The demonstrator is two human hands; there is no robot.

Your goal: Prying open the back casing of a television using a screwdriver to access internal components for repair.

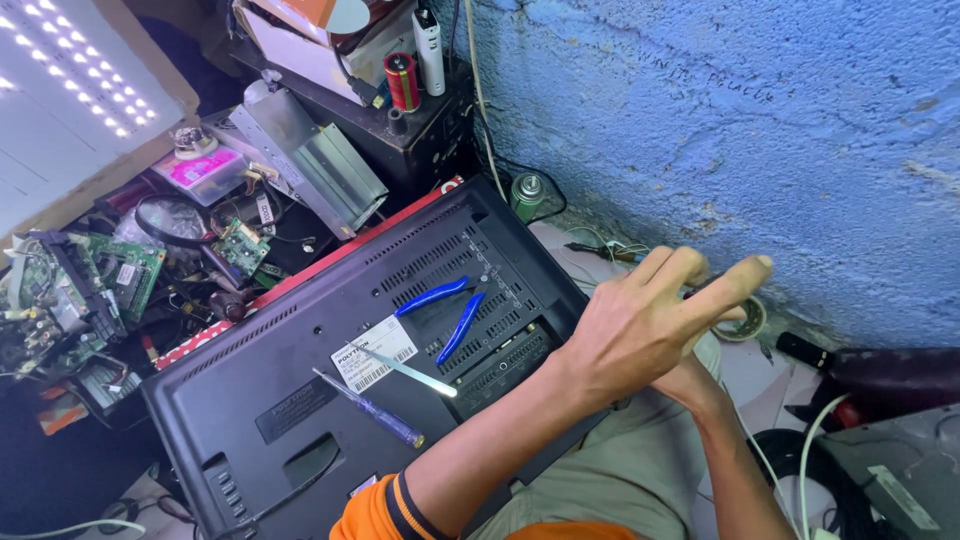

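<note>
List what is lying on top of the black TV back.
On the TV back lie blue-handled pliers, a screwdriver and a metal blade. The left hand and forearm cover its right corner.

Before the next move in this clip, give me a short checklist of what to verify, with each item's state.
1. Left hand free of tools: ok, fingers spread, nothing in it.
2. Right hand visible: not ok, it sits behind the left hand near a tape roll; what it holds cannot be told.
3. Blue-handled pliers within reach: ok, lying on the television back cover.
4. Screwdriver at hand: ok, lying on the cover beside a metal blade tool.
5. Cover screws removed: cannot tell, too small to see.
6. Cover lies flat: ok, face down across the lap.
</note>
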